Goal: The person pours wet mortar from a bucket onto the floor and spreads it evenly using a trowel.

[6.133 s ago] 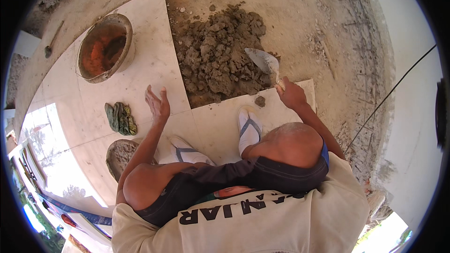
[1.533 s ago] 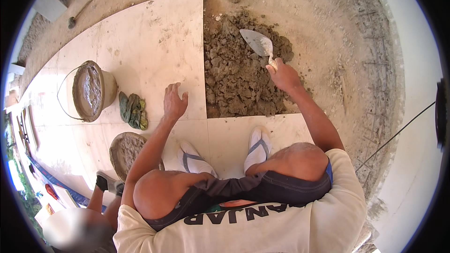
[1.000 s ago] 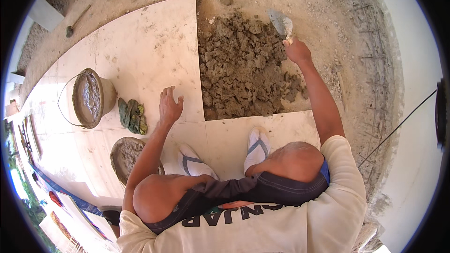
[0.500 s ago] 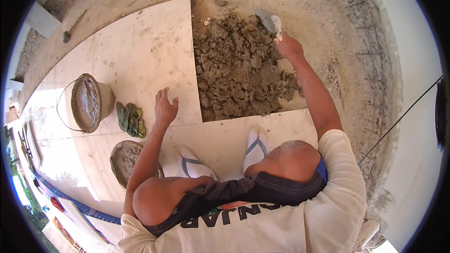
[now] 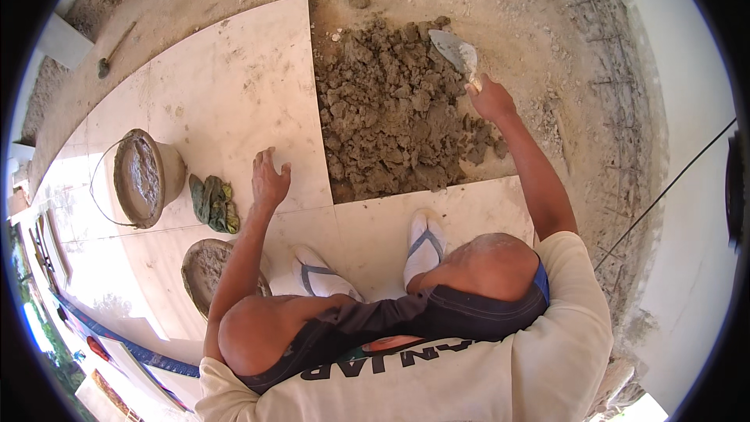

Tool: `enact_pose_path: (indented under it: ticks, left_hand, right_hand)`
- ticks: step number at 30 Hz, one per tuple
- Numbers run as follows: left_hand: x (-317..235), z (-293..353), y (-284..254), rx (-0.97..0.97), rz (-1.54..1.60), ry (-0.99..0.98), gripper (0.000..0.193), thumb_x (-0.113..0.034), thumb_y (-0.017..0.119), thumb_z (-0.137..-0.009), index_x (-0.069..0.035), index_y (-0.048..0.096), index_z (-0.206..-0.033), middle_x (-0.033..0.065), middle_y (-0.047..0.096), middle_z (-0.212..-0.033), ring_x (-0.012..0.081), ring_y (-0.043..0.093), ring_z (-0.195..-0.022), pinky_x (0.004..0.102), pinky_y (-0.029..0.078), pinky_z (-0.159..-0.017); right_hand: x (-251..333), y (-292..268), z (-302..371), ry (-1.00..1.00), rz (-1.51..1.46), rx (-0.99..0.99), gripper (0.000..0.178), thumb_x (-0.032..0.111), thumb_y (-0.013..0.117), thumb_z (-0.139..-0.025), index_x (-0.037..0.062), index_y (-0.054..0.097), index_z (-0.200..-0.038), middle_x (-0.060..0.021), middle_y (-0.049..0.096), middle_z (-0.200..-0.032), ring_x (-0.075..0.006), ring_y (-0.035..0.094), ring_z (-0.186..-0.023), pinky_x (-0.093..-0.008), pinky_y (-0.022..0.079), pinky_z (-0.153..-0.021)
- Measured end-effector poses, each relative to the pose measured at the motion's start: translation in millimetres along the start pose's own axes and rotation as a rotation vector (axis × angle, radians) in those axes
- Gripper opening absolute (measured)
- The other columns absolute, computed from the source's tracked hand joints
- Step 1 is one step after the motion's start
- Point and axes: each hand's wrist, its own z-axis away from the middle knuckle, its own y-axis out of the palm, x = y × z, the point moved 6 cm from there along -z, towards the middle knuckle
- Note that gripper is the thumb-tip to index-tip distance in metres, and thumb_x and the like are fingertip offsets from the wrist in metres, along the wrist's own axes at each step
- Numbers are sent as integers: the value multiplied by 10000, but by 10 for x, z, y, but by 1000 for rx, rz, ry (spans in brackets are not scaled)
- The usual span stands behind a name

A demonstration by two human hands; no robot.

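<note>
My right hand (image 5: 491, 98) is closed round the handle of a pointed trowel (image 5: 451, 48). Its grey blade lies at the far right edge of a bed of lumpy grey-brown mortar (image 5: 391, 109). To the left, my left hand (image 5: 270, 178) holds nothing; its fingers are apart, low over a pale floor tile (image 5: 242, 86) or touching it, I cannot tell which. A crumpled dark green cloth (image 5: 215, 204) lies on the tiles left of that hand.
A bucket of wet grey mix (image 5: 150, 177) stands on the left, with a second bucket (image 5: 205, 270) partly behind my left forearm. A long-handled tool (image 5: 116, 51) lies on the dirt at far left. Reinforcing bars (image 5: 617, 82) line the trench by the right wall (image 5: 687, 187).
The trowel and my right hand have moved slightly right and nearer to me, and the blade has turned. My left hand stays over the tile, and the view has shifted a little.
</note>
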Motion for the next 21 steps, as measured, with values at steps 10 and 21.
enact_pose_path:
  ticks: [10,21]
  left_hand:
    - [-157,-94,74,-2,15,53,555,-163,690,-863,32,500,-1347,251,552,-1275,415,500,-1234,482,434,-1041]
    - [-299,-200,187,43,-9,61,595,-196,695,-867,8,469,-1378,233,533,-1313,402,491,-1257,483,429,-1056]
  right_hand:
    - [1,760,758,-27,-200,8,700,496,490,-1000,-64,439,-1416,-333,650,-1134,-453,647,-1058,-517,519,-897]
    - [459,1296,1568,-110,-511,179,501,464,583,-969,-29,557,-1052,-301,667,-915,-482,654,-908,-524,509,-795]
